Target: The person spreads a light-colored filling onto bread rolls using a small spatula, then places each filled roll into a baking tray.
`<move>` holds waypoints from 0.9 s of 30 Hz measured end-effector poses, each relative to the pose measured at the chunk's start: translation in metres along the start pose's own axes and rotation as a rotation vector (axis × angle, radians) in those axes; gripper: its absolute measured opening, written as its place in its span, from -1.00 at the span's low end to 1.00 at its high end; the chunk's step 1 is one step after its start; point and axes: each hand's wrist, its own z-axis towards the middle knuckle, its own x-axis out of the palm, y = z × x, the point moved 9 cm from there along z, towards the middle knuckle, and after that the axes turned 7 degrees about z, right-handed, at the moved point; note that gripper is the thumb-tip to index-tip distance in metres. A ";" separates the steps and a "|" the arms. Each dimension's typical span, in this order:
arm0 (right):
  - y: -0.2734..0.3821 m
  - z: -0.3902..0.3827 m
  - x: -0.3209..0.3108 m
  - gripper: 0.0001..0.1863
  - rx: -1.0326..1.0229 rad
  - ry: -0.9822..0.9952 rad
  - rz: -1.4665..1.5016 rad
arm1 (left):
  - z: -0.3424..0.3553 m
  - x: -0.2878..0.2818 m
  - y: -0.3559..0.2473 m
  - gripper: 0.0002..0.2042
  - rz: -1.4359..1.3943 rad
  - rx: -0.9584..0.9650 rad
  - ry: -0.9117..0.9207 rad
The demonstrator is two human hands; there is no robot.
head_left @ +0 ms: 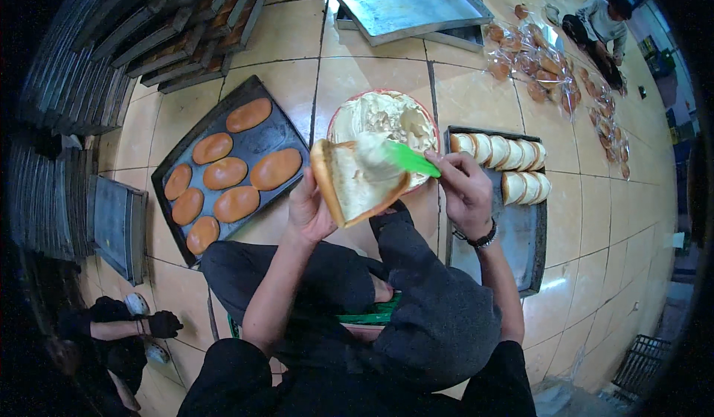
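My left hand [312, 207] grips a split bread bun [353, 186] by its left edge, its pale inside turned up and coated with cream. In my right hand [465, 190] is a green-handled spatula [411, 159], its cream-smeared blade on the bun's upper part. Just beyond the bun stands a red-rimmed bowl [333, 112] of pale cream, partly hidden by the bun. Whole brown buns [224, 173] lie on a dark tray [255, 94] to my left. To my right, two rows of cream-filled buns [500, 152] fill the far end of another tray [537, 246].
Tall stacks of trays [186, 38] rise at the far left. Empty metal trays [416, 4] lie ahead. Bagged buns [543, 64] spread over the tiled floor at far right, near a seated person [599, 30]. Another person's gloved hand [163, 324] shows at lower left.
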 end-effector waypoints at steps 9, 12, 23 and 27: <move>0.023 0.006 -0.047 -0.34 -0.275 0.163 -0.494 | 0.017 0.037 -0.010 -0.54 0.004 -0.087 0.075; 0.019 0.015 -0.055 -0.34 -0.056 0.161 -0.301 | 0.015 0.042 -0.022 -0.52 0.170 -0.059 0.006; 0.062 0.006 -0.009 -0.33 -0.097 0.311 -0.489 | 0.030 0.045 -0.024 -0.59 0.087 0.121 -0.167; 0.033 -0.020 -0.007 -0.43 0.092 0.363 -0.230 | 0.025 0.037 -0.056 -0.59 0.278 0.323 -0.216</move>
